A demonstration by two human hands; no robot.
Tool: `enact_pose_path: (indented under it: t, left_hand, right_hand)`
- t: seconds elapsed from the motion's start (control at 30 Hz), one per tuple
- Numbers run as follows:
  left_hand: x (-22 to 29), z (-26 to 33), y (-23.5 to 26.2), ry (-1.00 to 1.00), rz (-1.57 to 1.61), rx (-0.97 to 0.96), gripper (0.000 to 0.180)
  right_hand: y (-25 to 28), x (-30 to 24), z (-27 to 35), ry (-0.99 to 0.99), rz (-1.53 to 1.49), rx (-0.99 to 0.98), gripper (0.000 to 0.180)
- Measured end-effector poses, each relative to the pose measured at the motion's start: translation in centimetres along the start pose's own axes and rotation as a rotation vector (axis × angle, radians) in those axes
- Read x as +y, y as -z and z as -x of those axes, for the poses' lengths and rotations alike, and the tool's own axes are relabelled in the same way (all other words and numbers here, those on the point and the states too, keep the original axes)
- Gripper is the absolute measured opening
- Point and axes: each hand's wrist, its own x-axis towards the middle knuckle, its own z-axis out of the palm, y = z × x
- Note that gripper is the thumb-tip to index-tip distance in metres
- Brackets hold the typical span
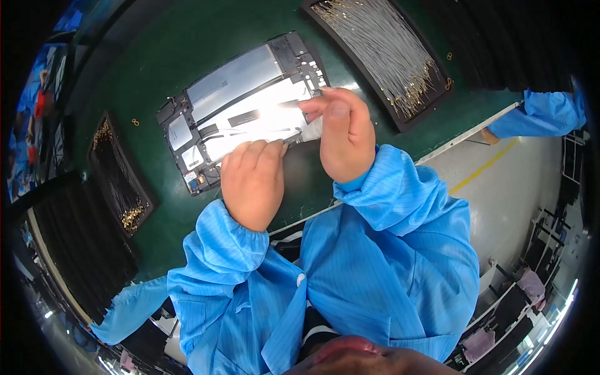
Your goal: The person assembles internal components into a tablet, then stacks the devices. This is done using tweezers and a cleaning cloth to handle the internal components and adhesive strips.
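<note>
On the green bench mat [187, 69], far left: a black tray [122, 181] of gold-tipped wires, well apart from the hands. Centre: an opened tablet chassis [240, 103], silver panels up, long axis running lower-left to upper-right, its connector end toward lower left. Left hand [253, 181] rests on the chassis's near edge, fingers curled down and pressing the panel; can't tell if anything is pinched under them. Right hand [344, 134] sits just beside it, thumb and forefinger closed on a small whitish strip [311, 130], probably tape or a flex tail — glare washes it out. The strip lies between the two hands, touching the panel, pointing left toward the left fingertips, its long axis roughly along the chassis. Right hand is the nearer one. Upper right: a second black tray [387, 56] of pale wires; farther right, another person's blue sleeve [544, 115].
</note>
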Motion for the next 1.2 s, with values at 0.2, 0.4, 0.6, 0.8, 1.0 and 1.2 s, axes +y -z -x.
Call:
enact_pose_path:
  t: [0.2, 0.4, 0.6, 0.8, 1.0, 1.2]
  left_hand:
    - [0.1, -0.1, 0.1, 0.002, -0.019, -0.001, 0.012]
    - [0.1, -0.1, 0.0, 0.018, -0.014, 0.004, 0.013]
    - [0.3, -0.2, 0.2, 0.022, 0.003, -0.005, 0.014]
    - [-0.9, 0.5, -0.6, 0.041, 0.051, -0.088, 0.017]
    - [-2.3, -0.8, 2.8, 0.149, -0.294, 0.031, 0.014]
    - [-8.0, 6.6, 4.2, 1.041, 0.498, 0.000, 0.037]
  right_hand:
    - [0.0, 0.9, 0.2, 0.101, 0.012, -0.065, 0.026]
    - [-0.1, 0.9, 0.1, 0.110, 0.037, -0.059, 0.024]
    - [0.2, 0.5, 0.2, 0.077, 0.033, -0.124, 0.022]
    - [-0.2, -2.6, -2.5, 0.296, 0.399, -0.614, 0.015]
    - [1.5, -0.6, -2.9, -0.362, -0.109, -0.108, 0.030]
    - [5.1, -1.8, -2.7, -1.026, 0.320, -0.387, 0.051]
